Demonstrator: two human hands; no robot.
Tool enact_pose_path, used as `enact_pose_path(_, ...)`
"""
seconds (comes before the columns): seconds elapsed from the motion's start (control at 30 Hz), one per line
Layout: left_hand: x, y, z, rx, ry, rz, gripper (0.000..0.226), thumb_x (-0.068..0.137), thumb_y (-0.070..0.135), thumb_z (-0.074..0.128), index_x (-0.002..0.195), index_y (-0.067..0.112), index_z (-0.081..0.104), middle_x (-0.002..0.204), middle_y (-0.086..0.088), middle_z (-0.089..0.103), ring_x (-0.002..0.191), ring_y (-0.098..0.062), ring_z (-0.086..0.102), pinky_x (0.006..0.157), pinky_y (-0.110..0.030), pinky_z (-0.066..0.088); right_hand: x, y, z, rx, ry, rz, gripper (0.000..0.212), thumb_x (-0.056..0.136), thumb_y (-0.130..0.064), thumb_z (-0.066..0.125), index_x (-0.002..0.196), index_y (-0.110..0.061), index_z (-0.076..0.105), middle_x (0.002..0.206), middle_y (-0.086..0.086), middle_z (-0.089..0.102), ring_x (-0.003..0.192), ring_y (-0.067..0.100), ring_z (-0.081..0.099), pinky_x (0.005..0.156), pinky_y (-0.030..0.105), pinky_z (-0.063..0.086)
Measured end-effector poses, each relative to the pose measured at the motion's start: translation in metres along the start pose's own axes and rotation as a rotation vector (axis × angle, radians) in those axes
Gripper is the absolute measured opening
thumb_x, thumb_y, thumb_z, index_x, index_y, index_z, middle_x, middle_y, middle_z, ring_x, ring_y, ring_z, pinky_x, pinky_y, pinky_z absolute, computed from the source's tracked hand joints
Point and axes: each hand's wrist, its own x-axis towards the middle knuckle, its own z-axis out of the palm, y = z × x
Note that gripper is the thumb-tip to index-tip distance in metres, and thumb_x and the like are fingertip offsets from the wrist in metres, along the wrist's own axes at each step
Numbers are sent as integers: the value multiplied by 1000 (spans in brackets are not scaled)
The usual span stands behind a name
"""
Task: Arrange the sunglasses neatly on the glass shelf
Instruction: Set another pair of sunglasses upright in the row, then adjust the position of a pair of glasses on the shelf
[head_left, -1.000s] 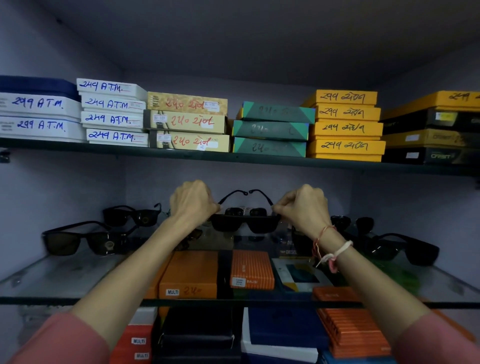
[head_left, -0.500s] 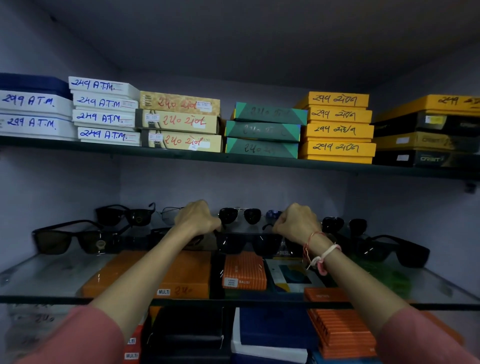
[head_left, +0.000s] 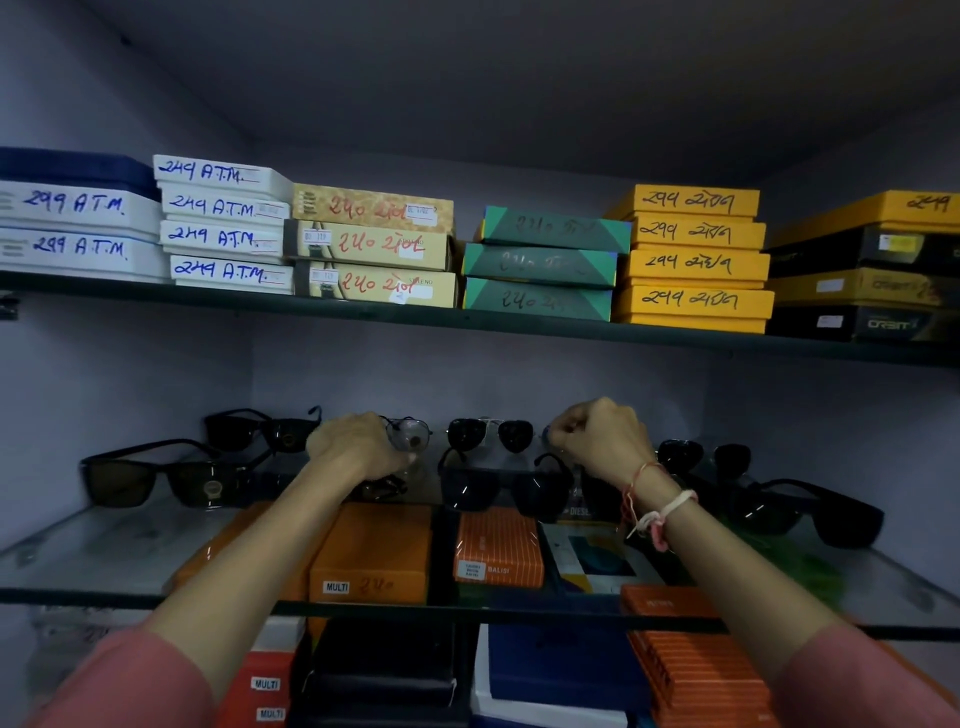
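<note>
A pair of black sunglasses (head_left: 504, 486) stands on the glass shelf (head_left: 104, 551), lenses toward me, between my two hands. My left hand (head_left: 358, 447) is curled a little to the left of the pair, apart from it, beside a pale-lens aviator pair (head_left: 410, 434). My right hand (head_left: 602, 436) is closed over the raised right temple of the black pair. Behind stand dark aviators (head_left: 491, 434). More black pairs rest at the left front (head_left: 161, 475), left back (head_left: 260, 428) and right (head_left: 815, 512).
The shelf above carries stacked labelled boxes: white (head_left: 223, 223), beige (head_left: 371, 244), green (head_left: 540, 262), yellow (head_left: 693, 260). Orange boxes (head_left: 374, 551) and others show through the glass from the shelf below. Walls close in at left, right and back.
The black sunglasses came down from mid-air onto the glass shelf. My left hand has come off their left end and shifted left; my right hand stays at the right temple.
</note>
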Motion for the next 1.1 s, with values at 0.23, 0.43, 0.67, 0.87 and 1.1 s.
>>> enact_pose_path(0.23,-6,-24,-1,-208,-91,76,29,90,13,56,119,14,61,119,-13,64,93,-28,69,75,-36,62,-14,-26,16,82,23,-112,17,82,-22,66,90,-20,81,84,4,77,85,23,72,78,38,60)
enact_pose_path(0.43,-13,-71,-13,-363,23,323,28,88,19,68,113,14,57,122,-8,66,116,-26,59,97,-39,48,-25,-70,34,166,46,-282,16,85,-20,69,95,-19,81,85,0,77,77,7,63,78,24,55)
enact_pose_path(0.67,-29,-109,-40,-556,-35,468,25,89,18,66,114,17,69,106,0,75,105,-15,66,95,-32,51,-49,-127,64,190,-152,-337,34,81,-36,75,106,-13,79,108,5,78,85,10,71,82,24,57)
enact_pose_path(0.87,-31,-129,-41,-657,133,279,43,71,21,84,107,8,64,103,-2,69,97,-17,67,83,-27,53,-60,-143,67,163,-18,-304,23,84,-31,74,95,-12,82,92,3,81,78,12,73,78,28,62)
enact_pose_path(1.1,-26,-120,-38,-532,192,182,23,76,23,80,80,0,76,84,-11,76,79,-23,72,79,-38,60,-61,-143,64,91,151,-153,20,81,-30,72,96,-20,81,76,6,77,73,21,73,76,33,62)
